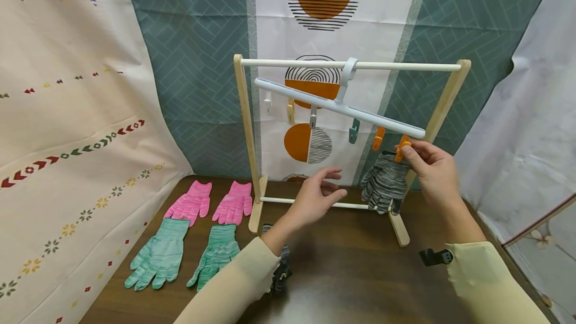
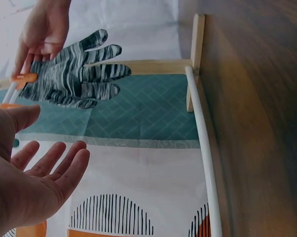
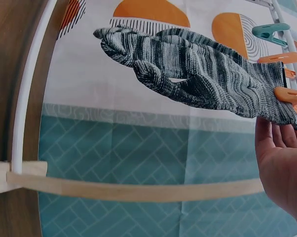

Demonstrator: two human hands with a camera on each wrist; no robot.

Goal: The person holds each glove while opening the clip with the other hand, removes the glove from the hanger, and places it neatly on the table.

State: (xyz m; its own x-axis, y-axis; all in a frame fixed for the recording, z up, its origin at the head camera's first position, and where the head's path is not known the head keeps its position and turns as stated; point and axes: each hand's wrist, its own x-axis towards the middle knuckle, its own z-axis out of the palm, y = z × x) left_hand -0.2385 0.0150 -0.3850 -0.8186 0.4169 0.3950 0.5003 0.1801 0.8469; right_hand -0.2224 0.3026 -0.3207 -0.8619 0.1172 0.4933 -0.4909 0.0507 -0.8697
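My right hand (image 1: 434, 176) pinches the rightmost orange clothespin (image 1: 402, 149) below the low end of a white hanger (image 1: 342, 108). A grey-and-black striped knit glove (image 3: 207, 71) has its cuff at that clothespin, fingers downward; in the right wrist view the hand's fingertips lie behind the cuff. Another orange clothespin (image 1: 378, 139) hangs just left of it. My left hand (image 1: 315, 196) holds nothing, fingers spread and relaxed, left of the glove. A second dark striped glove (image 1: 282, 269) on the table is partly hidden by the left forearm.
The hanger hooks over the top bar (image 1: 405, 66) of a wooden rack (image 1: 246, 119) and tilts down to the right. More clothespins, one of them green (image 1: 354, 131), hang along it. Pink gloves (image 1: 191, 203) and green gloves (image 1: 159, 254) lie at left on the table (image 1: 351, 284).
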